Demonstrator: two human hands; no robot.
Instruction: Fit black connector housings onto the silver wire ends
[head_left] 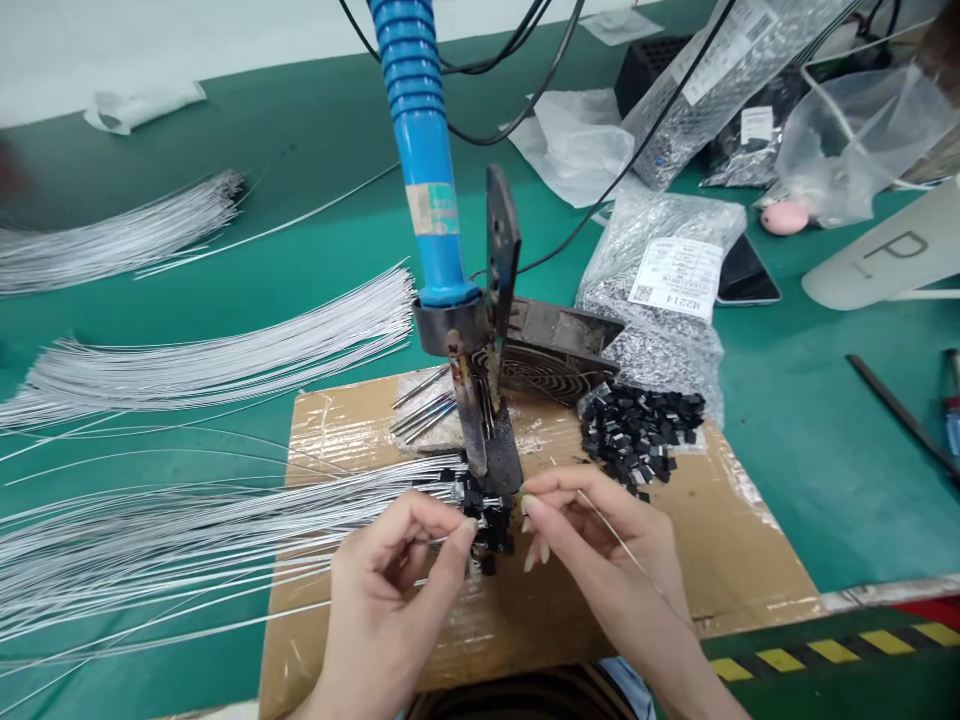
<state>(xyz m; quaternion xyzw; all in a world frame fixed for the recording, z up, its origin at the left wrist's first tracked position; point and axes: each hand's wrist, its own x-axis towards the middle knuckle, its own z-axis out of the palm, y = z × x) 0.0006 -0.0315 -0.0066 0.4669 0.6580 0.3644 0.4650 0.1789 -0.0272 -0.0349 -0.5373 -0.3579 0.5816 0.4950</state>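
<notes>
My left hand [405, 575] is closed in a pinch just left of the metal stand's foot, with a thin wire between thumb and forefinger. My right hand [607, 550] pinches at the other side of the foot; a thin wire [619, 540] runs from its fingers back over the palm. A small tip at the right fingertips is too small to name. Between the hands lie white wires with black connectors [495, 530] on their ends. Above them, a blue ribbed tool handle [427, 200] stands nearly upright in a dark metal stand [502, 240].
Cardboard [720, 560] lies under the work. White wire bundles [225, 350] spread to the left. On the right are a heap of black connector housings [645, 430], a bubble-wrap bag [660, 270], a phone [748, 275] and a cup [885, 250]. A square fan [555, 350] sits behind the stand.
</notes>
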